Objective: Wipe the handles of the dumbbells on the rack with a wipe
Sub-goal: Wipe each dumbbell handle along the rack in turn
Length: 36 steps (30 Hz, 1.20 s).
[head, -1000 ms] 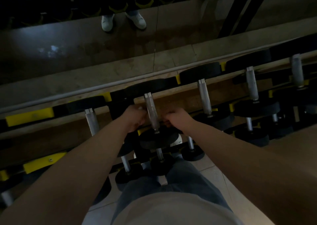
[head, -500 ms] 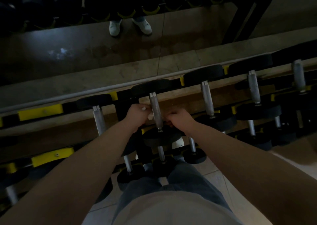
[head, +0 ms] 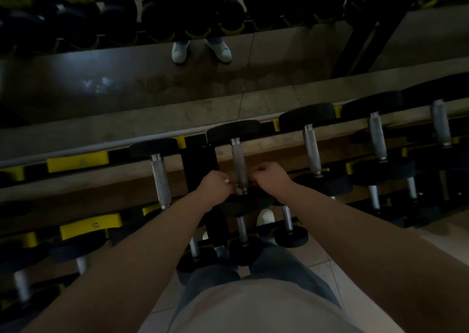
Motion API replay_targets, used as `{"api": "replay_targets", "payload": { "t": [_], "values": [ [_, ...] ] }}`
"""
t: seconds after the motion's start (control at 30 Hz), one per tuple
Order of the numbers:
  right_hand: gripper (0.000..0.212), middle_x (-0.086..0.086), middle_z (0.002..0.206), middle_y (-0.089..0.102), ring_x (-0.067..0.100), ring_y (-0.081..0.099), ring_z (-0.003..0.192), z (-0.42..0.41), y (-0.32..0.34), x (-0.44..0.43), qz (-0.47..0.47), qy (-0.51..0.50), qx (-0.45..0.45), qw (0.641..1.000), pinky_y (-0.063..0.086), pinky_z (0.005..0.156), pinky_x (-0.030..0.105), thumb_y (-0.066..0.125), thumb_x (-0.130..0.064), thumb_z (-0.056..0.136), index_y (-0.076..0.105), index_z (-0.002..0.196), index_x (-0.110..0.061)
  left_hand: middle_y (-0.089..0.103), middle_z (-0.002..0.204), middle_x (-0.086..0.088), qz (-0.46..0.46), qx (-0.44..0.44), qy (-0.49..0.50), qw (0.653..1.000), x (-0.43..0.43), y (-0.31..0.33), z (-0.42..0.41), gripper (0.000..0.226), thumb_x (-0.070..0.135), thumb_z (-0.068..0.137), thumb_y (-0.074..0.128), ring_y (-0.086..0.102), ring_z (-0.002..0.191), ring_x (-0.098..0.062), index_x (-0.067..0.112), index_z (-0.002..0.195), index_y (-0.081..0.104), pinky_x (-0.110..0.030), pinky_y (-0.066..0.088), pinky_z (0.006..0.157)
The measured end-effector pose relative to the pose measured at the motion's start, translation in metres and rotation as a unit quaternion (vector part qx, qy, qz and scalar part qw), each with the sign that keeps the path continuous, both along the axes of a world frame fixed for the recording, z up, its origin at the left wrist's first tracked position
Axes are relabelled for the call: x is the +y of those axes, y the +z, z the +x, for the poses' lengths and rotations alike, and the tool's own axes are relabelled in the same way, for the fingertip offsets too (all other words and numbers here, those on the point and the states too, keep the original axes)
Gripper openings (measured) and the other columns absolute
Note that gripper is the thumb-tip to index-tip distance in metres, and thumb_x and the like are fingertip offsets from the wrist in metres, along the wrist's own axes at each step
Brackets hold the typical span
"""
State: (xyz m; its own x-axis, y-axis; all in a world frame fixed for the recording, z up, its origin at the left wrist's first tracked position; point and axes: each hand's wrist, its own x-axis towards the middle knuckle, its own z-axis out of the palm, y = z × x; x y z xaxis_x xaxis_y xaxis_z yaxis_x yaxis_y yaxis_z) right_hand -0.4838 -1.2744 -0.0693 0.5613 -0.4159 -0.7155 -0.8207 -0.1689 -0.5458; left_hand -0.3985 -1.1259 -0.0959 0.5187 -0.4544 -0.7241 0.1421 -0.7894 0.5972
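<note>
My left hand and right hand sit at 9 and 3 o'clock of the near end of the knurled dumbbell handle, which lies in the middle of the rack's top tier. Both hands have their fingers curled in tight, but the light is too dim to tell what they pinch. A pale speck by my left knuckles may be the wipe; I cannot be sure.

The likeliest fault, I think, is a half-done job. Both hands are bunched at the 6 o'clock end, so the stretch toward 12 o'clock could go unwiped. The knurling looks rough enough to snag and shred a thin wipe. If my grip loosens, the wipe would probably drop through the gap onto the lower tiers.

My knuckles are close to the black weight head and could bang against it. A hard sideways tug might roll the dumbbell in its cradle, above my shoe.
</note>
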Motion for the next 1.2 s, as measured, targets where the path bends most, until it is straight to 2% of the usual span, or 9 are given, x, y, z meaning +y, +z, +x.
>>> {"api": "replay_targets", "payload": {
  "t": [0.2, 0.27, 0.47, 0.67, 0.77, 0.87, 1.0, 1.13, 1.2],
  "values": [
    [0.021, -0.003, 0.097, 0.075, 0.014, 0.071, 0.091, -0.005, 0.003, 0.010, 0.027, -0.005, -0.080, 0.996, 0.059, 0.088, 0.038, 0.068, -0.037, 0.093, 0.071, 0.110, -0.025, 0.073, 0.106, -0.014, -0.142, 0.178, 0.245, 0.942, -0.005, 0.015, 0.003, 0.018, 0.023, 0.091, 0.070, 0.065, 0.086, -0.023, 0.017, 0.106, 0.076, -0.029, 0.050, 0.067],
    [0.020, 0.000, 0.095, 0.076, 0.017, 0.074, 0.090, -0.004, 0.004, 0.014, 0.056, -0.011, -0.110, 0.992, 0.061, 0.088, 0.040, 0.072, -0.032, 0.091, 0.070, 0.109, -0.025, 0.074, 0.100, -0.014, -0.158, 0.176, 0.266, 0.935, -0.004, 0.014, 0.001, 0.022, 0.027, 0.083, 0.076, 0.060, 0.080, -0.027, 0.018, 0.104, 0.077, -0.031, 0.044, 0.061],
    [0.031, 0.000, 0.100, 0.074, 0.014, 0.073, 0.088, 0.014, 0.007, 0.006, 0.048, 0.065, -0.104, 0.991, 0.063, 0.082, 0.034, 0.077, -0.021, 0.086, 0.072, 0.117, -0.019, 0.074, 0.103, -0.019, -0.136, 0.172, 0.319, 0.922, -0.001, 0.000, -0.003, 0.027, 0.034, 0.068, 0.083, 0.063, 0.094, -0.034, 0.018, 0.090, 0.080, -0.055, 0.054, 0.087],
    [0.025, -0.004, 0.106, 0.067, 0.009, 0.061, 0.097, 0.028, 0.009, -0.001, -0.155, 0.152, -0.153, 0.964, 0.042, 0.074, 0.014, 0.065, -0.019, 0.096, 0.068, 0.121, -0.019, 0.068, 0.098, -0.005, -0.090, 0.148, 0.349, 0.921, -0.004, 0.002, 0.004, 0.021, 0.034, 0.095, 0.063, 0.049, 0.064, -0.014, 0.021, 0.110, 0.071, -0.019, 0.035, 0.039],
    [0.025, 0.000, 0.113, 0.067, 0.014, 0.062, 0.103, 0.032, 0.004, -0.009, -0.238, 0.191, -0.165, 0.938, 0.040, 0.080, 0.014, 0.063, -0.018, 0.096, 0.070, 0.120, -0.018, 0.070, 0.112, -0.008, -0.061, 0.161, 0.350, 0.921, -0.001, -0.002, 0.005, 0.023, 0.032, 0.096, 0.062, 0.046, 0.064, -0.012, 0.020, 0.114, 0.071, -0.015, 0.032, 0.034],
    [0.022, 0.002, 0.115, 0.067, 0.016, 0.062, 0.106, 0.025, 0.012, -0.013, -0.215, 0.324, -0.130, 0.912, 0.043, 0.088, 0.022, 0.061, -0.025, 0.099, 0.073, 0.116, -0.020, 0.063, 0.098, -0.010, -0.046, 0.173, 0.346, 0.921, 0.002, -0.006, 0.003, 0.014, 0.029, 0.096, 0.062, 0.037, 0.057, -0.010, 0.022, 0.104, 0.071, -0.018, 0.024, 0.035],
    [0.031, 0.001, 0.128, 0.064, 0.019, 0.058, 0.118, 0.017, 0.022, -0.007, -0.159, 0.574, -0.031, 0.803, 0.044, 0.100, 0.032, 0.049, -0.021, 0.105, 0.068, 0.129, -0.022, 0.061, 0.094, -0.009, -0.050, 0.187, 0.349, 0.917, 0.002, -0.009, 0.000, 0.013, 0.027, 0.097, 0.060, 0.035, 0.054, -0.010, 0.019, 0.100, 0.071, -0.018, 0.022, 0.033],
    [0.025, 0.005, 0.123, 0.062, 0.023, 0.059, 0.114, 0.026, 0.017, -0.007, -0.219, 0.454, -0.102, 0.858, 0.047, 0.097, 0.034, 0.052, -0.023, 0.103, 0.071, 0.119, -0.020, 0.065, 0.071, 0.002, -0.049, 0.194, 0.340, 0.919, -0.001, -0.002, -0.003, 0.014, 0.024, 0.097, 0.060, 0.031, 0.051, -0.008, 0.018, 0.099, 0.072, -0.017, 0.017, 0.035],
    [0.025, 0.006, 0.123, 0.060, 0.022, 0.058, 0.111, 0.034, 0.014, -0.010, -0.266, 0.349, -0.147, 0.887, 0.045, 0.094, 0.031, 0.051, -0.023, 0.103, 0.070, 0.118, -0.017, 0.071, 0.078, 0.002, -0.045, 0.203, 0.336, 0.919, 0.001, -0.002, -0.002, 0.018, 0.023, 0.098, 0.057, 0.030, 0.051, -0.008, 0.017, 0.105, 0.072, -0.016, 0.016, 0.036]
  ]
}}
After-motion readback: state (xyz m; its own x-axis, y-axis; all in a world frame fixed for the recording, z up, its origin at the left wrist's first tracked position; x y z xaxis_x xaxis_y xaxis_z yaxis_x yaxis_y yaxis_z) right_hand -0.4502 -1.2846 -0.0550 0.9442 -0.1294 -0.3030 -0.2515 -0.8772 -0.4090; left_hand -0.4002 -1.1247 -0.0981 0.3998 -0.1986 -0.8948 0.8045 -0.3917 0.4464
